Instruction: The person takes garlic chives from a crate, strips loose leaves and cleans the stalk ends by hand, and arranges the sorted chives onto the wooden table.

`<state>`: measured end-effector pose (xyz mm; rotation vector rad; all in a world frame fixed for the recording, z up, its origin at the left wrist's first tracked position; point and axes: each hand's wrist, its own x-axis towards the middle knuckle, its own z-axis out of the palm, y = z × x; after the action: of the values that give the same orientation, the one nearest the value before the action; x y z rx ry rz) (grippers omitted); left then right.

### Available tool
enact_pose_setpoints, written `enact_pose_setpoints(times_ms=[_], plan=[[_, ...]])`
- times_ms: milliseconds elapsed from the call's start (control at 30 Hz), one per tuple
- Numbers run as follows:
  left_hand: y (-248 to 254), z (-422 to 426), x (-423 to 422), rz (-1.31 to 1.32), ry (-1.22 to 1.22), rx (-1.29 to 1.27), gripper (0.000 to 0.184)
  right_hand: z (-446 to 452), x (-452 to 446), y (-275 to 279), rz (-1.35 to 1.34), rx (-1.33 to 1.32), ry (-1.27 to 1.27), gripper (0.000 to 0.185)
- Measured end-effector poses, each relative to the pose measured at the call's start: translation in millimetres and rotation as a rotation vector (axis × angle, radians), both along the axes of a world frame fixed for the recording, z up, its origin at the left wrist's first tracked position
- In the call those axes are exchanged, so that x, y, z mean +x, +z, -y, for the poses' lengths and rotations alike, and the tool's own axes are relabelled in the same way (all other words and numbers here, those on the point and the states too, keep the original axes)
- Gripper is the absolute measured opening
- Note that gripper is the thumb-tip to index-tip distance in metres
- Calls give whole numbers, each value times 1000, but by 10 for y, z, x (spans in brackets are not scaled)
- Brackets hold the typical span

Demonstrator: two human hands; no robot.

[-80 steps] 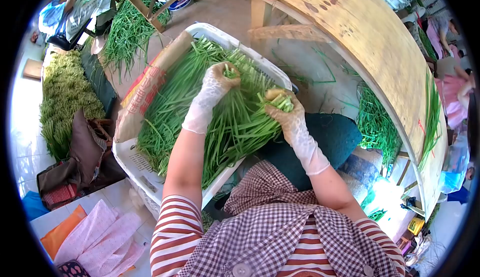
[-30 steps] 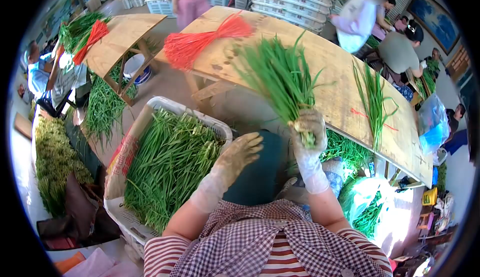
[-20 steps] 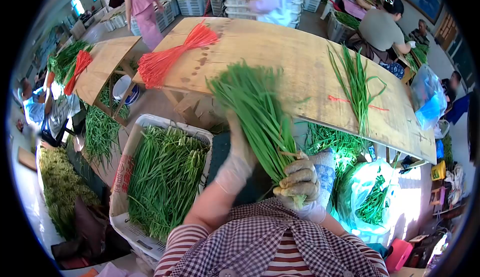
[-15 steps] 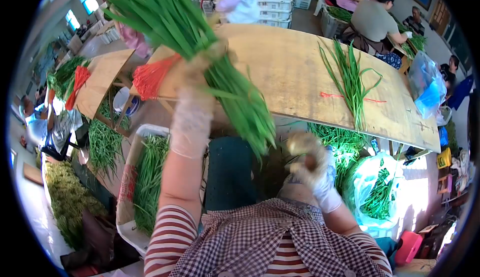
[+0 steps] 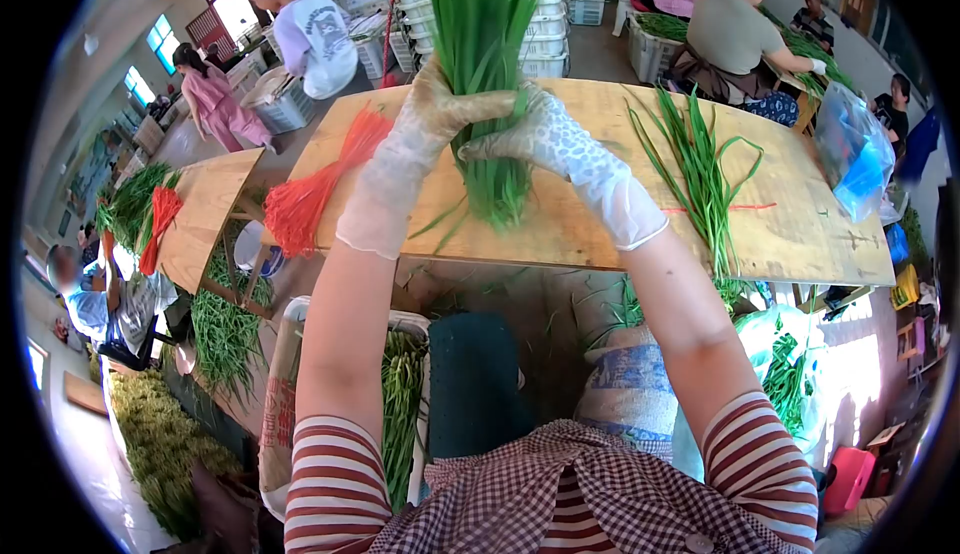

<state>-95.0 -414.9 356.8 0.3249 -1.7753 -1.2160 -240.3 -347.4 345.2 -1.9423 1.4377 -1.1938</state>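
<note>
Both gloved hands are wrapped round a bundle of long green leaves (image 5: 490, 29), held upright above the wooden table (image 5: 590, 224). My left hand (image 5: 440, 104) grips it from the left, and my right hand (image 5: 525, 134) from the right, a little lower. The lower end of the bundle hangs blurred just over the tabletop. Red ties (image 5: 320, 189) lie in a heap on the table to the left. A smaller bunch of leaves (image 5: 703, 169) rests across a red tie on the right part of the table.
A white crate (image 5: 420, 434) of greens stands below my left arm. A plastic bag of greens (image 5: 790, 384) is at the lower right, beside a stuffed sack (image 5: 630, 384). Co-workers, one in a grey-green top (image 5: 735, 34), and stacked white crates (image 5: 543, 29) are beyond the table.
Half a second ago only my left hand held the bundle, tilted at the left; now it is upright and more central, with my right hand round it too. The co-worker in white has moved left.
</note>
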Motion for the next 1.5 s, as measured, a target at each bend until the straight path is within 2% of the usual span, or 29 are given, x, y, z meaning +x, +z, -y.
enact_pose_setpoints(times_ms=[67, 133, 233, 300, 433, 467, 500, 567, 600, 633, 700, 767, 833, 867, 933, 967, 1000, 1033, 1067, 1100, 1167, 1200, 1267, 1300, 1333, 1367, 1433, 1467, 1500], plan=[[-23, 23, -93, 28, 95, 27, 71, 156, 149, -108, 63, -105, 21, 76], [65, 36, -48, -77, -55, 79, 68, 180, 87, -119, 97, -95, 102, 59], [217, -91, 152, -197, -364, 166, 67, 91, 188, -114, 421, 73, 85, 47], [121, 21, 297, -204, -528, 97, 66, 95, 210, -82, 359, 68, 14, 45], [206, -156, 181, 300, 184, -41, 85, 149, 349, -52, 15, -53, -140, 49], [255, -173, 90, 310, 543, 14, 82, 148, 378, -21, -114, -38, -154, 51], [299, -224, -94, 80, 922, 74, 56, 76, 405, 51, -247, -20, -166, 53], [577, -404, 31, -102, 643, 127, 37, -255, 270, 18, -90, -171, -200, 63], [592, -374, 144, -231, 452, -48, 30, -424, 191, -47, 10, -250, -261, 65], [594, -402, 178, -213, 474, -82, 27, -625, 127, -153, 111, -319, -320, 66], [21, 368, 292, 425, 935, -240, 33, -1062, 17, -518, 68, -242, -355, 65], [188, 31, 424, 250, 743, -53, 36, -1394, -17, -753, 249, 97, -285, 59], [242, -227, 500, -291, 358, 97, 24, -1375, -57, -1292, 804, 98, -169, 55], [288, -410, 560, -264, 465, 230, 19, -1477, -55, -1243, 801, 175, -195, 54], [174, -590, 692, -501, 299, 478, 19, -1521, -41, -1355, 868, 237, -212, 52], [277, -1086, 591, -593, 296, 441, 15, -1439, -36, -1503, 940, 213, -204, 51], [391, -1539, 500, -754, 162, 377, 26, -1584, -10, -1368, 996, 167, -124, 51], [301, -1750, 574, -842, -138, 226, 26, -1837, 30, -1144, 1046, 126, -40, 51], [257, -2031, 559, -834, 19, 157, 29, -2027, 66, -1050, 1099, 95, 40, 51], [127, -2045, 522, -732, 176, 349, 27, -2122, 19, -1113, 1065, 73, 2, 51], [-261, -2082, 467, -499, 490, 738, 24, -2210, -69, -1114, 1214, 552, -65, 48], [-409, -2391, 514, -358, 473, 461, 13, -2181, -70, -1372, 864, 370, -144, 43], [-596, -2403, 677, -624, -31, 393, 26, -2517, -92, -1624, 920, 165, -62, 40], [-727, -2374, 705, -324, 434, 294, 32, -2692, -107, -1673, 980, 70, 53, 39], [-861, -2346, 733, 44, 853, 283, 39, -2676, -164, -1852, 869, 190, -64, 39], [-1035, -2562, 803, -140, 735, 487, 34, -2666, -204, -1968, 755, 318, -162, 39], [-1063, -2537, 707, -566, 406, 774, 26, -2855, -131, -2088, 858, 216, -146, 41], [-1044, -2419, 694, -607, 17, 624, 26, -2997, -120, -2025, 869, 149, -74, 40], [-953, -2472, 671, -540, 265, 716, 23, -3036, -166, -1844, 701, 91, -23, 38]])
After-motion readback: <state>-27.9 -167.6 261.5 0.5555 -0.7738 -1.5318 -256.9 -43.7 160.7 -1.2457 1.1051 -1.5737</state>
